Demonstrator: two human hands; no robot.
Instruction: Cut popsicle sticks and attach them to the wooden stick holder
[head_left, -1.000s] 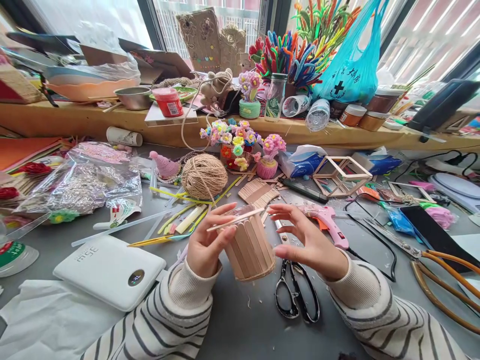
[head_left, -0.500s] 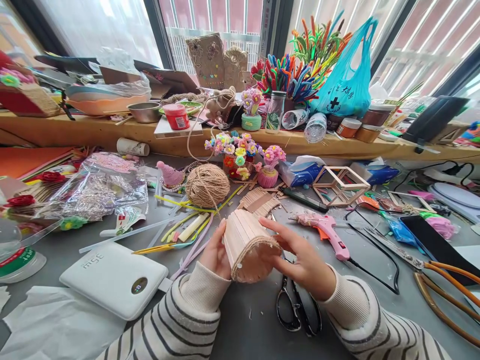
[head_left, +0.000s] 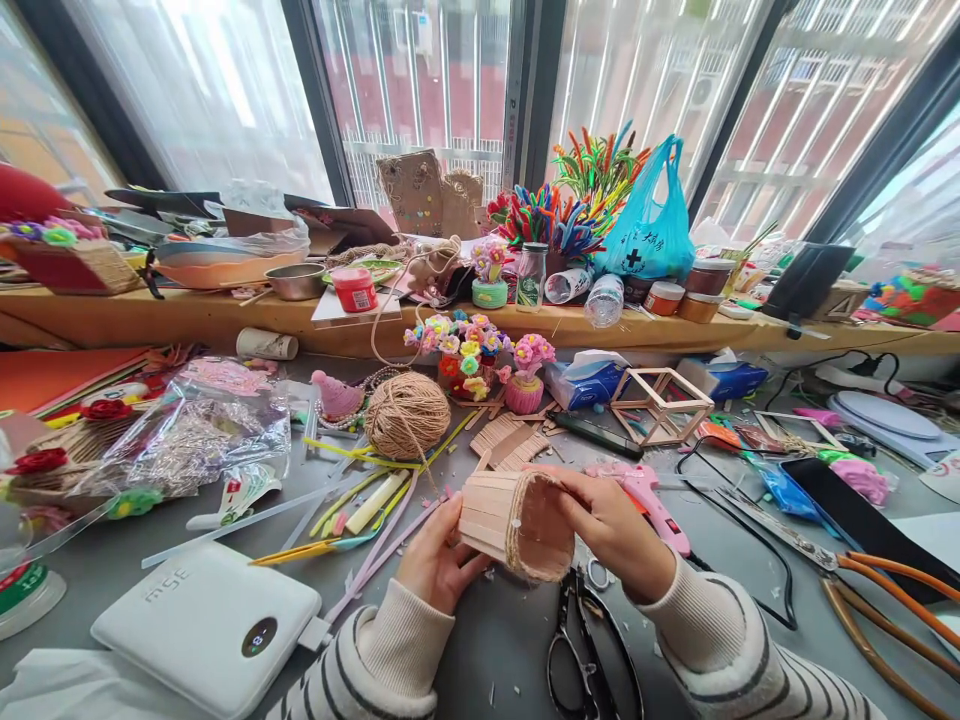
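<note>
A small cup clad in wooden craft sticks (head_left: 499,515) lies tipped on its side above the grey table, its twine-wrapped base facing me. My left hand (head_left: 437,566) cups it from the left and below, fingers closed on the sticks. My right hand (head_left: 611,530) grips its right side near the twine rim. Black scissors (head_left: 589,655) lie on the table just under my right wrist. A pink glue gun (head_left: 649,492) sits right behind my right hand.
A ball of twine (head_left: 407,415), loose craft sticks (head_left: 510,445) and glue sticks (head_left: 375,495) lie behind the cup. A white power bank (head_left: 206,628) is at front left, a phone (head_left: 855,490) and orange-handled cutters (head_left: 874,600) at right. A cluttered wooden shelf (head_left: 225,320) runs along the window.
The cup went from upright to tipped over, its base now turned toward me. Both hands shifted around it. My head has lifted, showing more of the window.
</note>
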